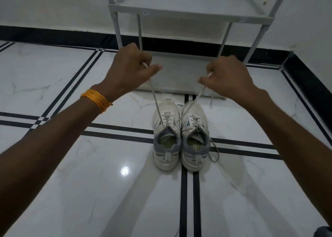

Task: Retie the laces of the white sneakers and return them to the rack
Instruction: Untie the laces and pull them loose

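Forearms: mine reach in from the near corners of the view, the left one wearing an orange thread band (96, 100) at the wrist.
Left hand (133, 67): fist closed on one lace end (156, 100), thumb pointing inward, held up above the floor.
Right hand (227, 76): fingers closed on the other lace end (195, 100), level with the left and well apart from it.
Lace run: both strands are drawn taut and slope down to the left sneaker (166, 138); the right-hand strand crosses over the toe of its neighbour on the way.
Right sneaker (195, 138): untied, its loose lace (214, 152) trailing onto the tiles at its outer side.
Pair: standing on the floor (71, 191), touching side by side, heels toward me, toes toward the rack (188, 12).
Rack: grey, just beyond the toes, against the far wall; the shelves I can see hold nothing.
Step in hand: snugging the left sneaker's laces before the knot, as I judge it; no knot or bow shows yet.
Next move: bring my hands together, cross the two ends, and tuck one under while keeping tension so the eyelets stay tight.
Remaining: bow on this shoe, then the whole tie on the other, then both onto a shelf.
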